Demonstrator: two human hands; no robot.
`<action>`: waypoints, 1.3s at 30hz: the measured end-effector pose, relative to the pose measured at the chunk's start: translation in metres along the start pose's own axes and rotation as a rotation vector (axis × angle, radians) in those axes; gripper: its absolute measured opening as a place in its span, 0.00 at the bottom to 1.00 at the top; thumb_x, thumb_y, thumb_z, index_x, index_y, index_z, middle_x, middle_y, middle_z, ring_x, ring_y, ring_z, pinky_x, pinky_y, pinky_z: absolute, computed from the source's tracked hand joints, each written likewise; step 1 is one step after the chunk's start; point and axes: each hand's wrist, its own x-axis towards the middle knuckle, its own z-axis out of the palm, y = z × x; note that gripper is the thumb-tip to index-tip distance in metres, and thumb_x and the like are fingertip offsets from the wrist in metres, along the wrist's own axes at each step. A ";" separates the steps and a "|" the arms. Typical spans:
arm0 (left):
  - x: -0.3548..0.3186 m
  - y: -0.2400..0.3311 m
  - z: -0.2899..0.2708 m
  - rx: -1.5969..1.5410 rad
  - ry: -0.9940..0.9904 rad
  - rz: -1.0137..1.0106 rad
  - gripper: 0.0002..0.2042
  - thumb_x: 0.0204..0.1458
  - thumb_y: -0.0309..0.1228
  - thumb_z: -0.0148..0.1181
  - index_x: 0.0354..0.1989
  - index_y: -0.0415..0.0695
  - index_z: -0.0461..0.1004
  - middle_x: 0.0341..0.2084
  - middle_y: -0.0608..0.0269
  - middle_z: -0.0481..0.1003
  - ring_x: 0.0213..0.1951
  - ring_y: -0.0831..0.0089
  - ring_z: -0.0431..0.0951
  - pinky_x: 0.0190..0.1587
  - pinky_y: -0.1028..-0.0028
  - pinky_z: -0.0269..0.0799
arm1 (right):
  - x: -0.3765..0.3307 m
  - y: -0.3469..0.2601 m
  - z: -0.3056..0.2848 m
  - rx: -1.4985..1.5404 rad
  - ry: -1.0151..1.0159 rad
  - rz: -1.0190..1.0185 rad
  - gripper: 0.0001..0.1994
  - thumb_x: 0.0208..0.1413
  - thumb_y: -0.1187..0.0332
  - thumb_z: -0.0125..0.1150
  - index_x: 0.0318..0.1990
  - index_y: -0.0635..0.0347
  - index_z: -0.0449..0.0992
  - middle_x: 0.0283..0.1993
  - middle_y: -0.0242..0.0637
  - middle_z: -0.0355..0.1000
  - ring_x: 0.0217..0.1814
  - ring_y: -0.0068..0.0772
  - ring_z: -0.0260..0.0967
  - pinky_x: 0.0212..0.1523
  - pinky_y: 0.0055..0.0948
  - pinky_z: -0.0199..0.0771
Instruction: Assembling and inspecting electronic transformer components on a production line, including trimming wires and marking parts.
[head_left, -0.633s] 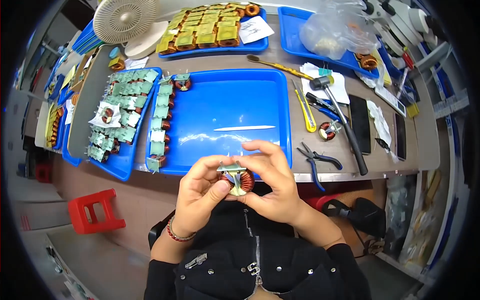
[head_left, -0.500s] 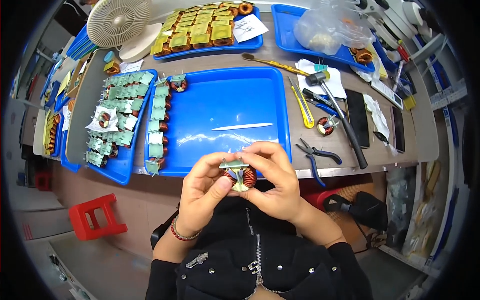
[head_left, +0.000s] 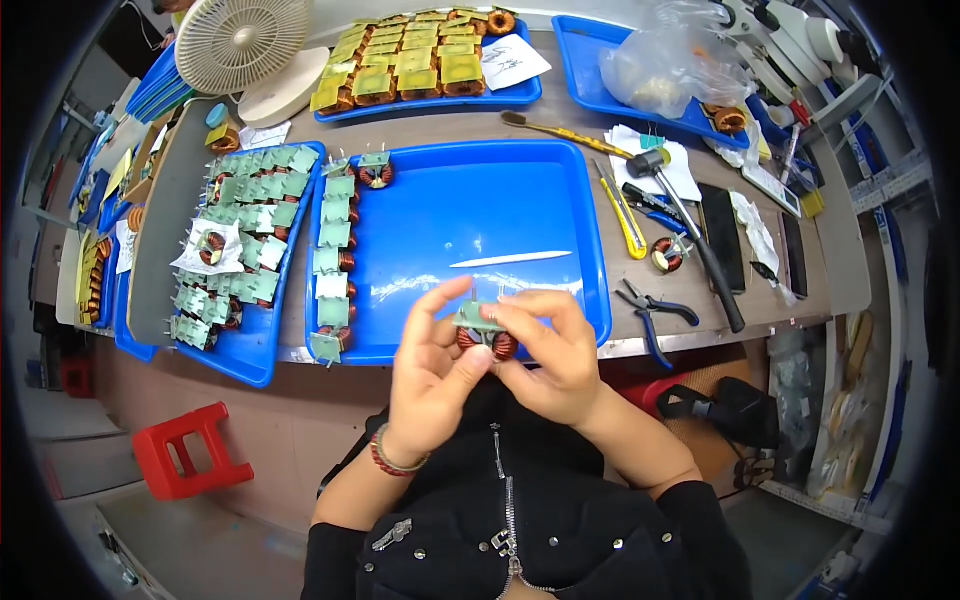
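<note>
Above the front edge of the blue tray (head_left: 470, 147), both hands are at a copper-wound toroidal coil (head_left: 497, 346) with a small green board on top and thin pins standing up. My right hand (head_left: 555, 360) pinches its right side between thumb and fingers. My left hand (head_left: 430, 375) touches it from the left, thumb on the windings and index finger raised beside a pin; its other fingers are loosely curled. The fingers hide part of the coil. Inside the tray, similar coils (head_left: 333, 262) line the left side and a white pointed stick (head_left: 512, 258) lies at the right.
At left, another blue tray (head_left: 258, 358) holds many green-board coils. Yellow-topped coils (head_left: 415, 62) fill a tray behind. Right of the middle tray lie a hammer (head_left: 690, 218), pliers (head_left: 655, 312), a utility knife (head_left: 628, 222), a brush (head_left: 560, 130) and a loose coil (head_left: 668, 254).
The coil has turned and tilted in my hands. My left fingers have loosened and the index finger has lifted, while the right hand keeps its pinch. The whole view has shifted slightly.
</note>
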 end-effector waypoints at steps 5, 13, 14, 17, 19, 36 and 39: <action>-0.002 0.007 -0.020 -0.240 -0.063 -0.132 0.27 0.59 0.40 0.43 0.62 0.40 0.45 0.44 0.51 0.69 0.47 0.65 0.72 0.49 0.69 0.67 | 0.005 -0.001 0.003 0.161 -0.110 0.090 0.29 0.29 0.69 0.76 0.46 0.62 0.73 0.44 0.40 0.65 0.46 0.35 0.65 0.44 0.29 0.68; 0.004 -0.008 -0.030 -0.479 -0.029 -0.100 0.32 0.55 0.36 0.52 0.64 0.47 0.43 0.53 0.42 0.61 0.52 0.47 0.67 0.51 0.59 0.71 | 0.002 -0.007 -0.023 0.014 -0.137 0.174 0.35 0.34 0.62 0.73 0.53 0.61 0.67 0.51 0.43 0.63 0.52 0.42 0.62 0.53 0.35 0.61; -0.001 -0.009 -0.038 -0.529 -0.017 -0.084 0.32 0.54 0.35 0.52 0.65 0.48 0.42 0.53 0.42 0.61 0.53 0.47 0.67 0.51 0.59 0.71 | -0.005 -0.004 -0.036 -0.124 -0.158 0.199 0.34 0.35 0.61 0.72 0.53 0.62 0.67 0.51 0.44 0.63 0.52 0.43 0.61 0.53 0.36 0.61; -0.005 -0.008 -0.049 -0.590 -0.009 -0.053 0.34 0.54 0.33 0.52 0.65 0.48 0.40 0.54 0.41 0.60 0.53 0.46 0.66 0.51 0.60 0.71 | -0.036 0.018 -0.089 -0.542 -0.092 0.293 0.32 0.37 0.62 0.70 0.52 0.63 0.67 0.53 0.46 0.63 0.52 0.47 0.62 0.53 0.38 0.61; 0.000 -0.010 -0.045 -0.591 -0.012 -0.087 0.35 0.53 0.34 0.54 0.65 0.45 0.40 0.54 0.44 0.60 0.53 0.47 0.66 0.52 0.60 0.70 | -0.057 0.027 -0.113 -0.734 -0.124 0.419 0.30 0.41 0.61 0.66 0.53 0.62 0.66 0.55 0.46 0.62 0.55 0.50 0.59 0.55 0.41 0.58; -0.003 -0.008 -0.003 -0.204 -0.083 0.041 0.31 0.47 0.30 0.63 0.58 0.35 0.55 0.52 0.52 0.63 0.58 0.52 0.62 0.58 0.61 0.62 | -0.010 -0.029 -0.080 -0.471 -0.353 0.133 0.25 0.35 0.64 0.69 0.43 0.61 0.69 0.41 0.43 0.65 0.41 0.47 0.63 0.43 0.39 0.63; -0.004 -0.005 -0.002 -0.173 -0.061 0.083 0.31 0.46 0.29 0.64 0.57 0.38 0.56 0.52 0.54 0.61 0.57 0.51 0.62 0.57 0.61 0.64 | -0.007 -0.030 -0.076 -0.479 -0.348 0.103 0.24 0.36 0.63 0.69 0.42 0.61 0.69 0.40 0.41 0.66 0.41 0.45 0.63 0.42 0.39 0.63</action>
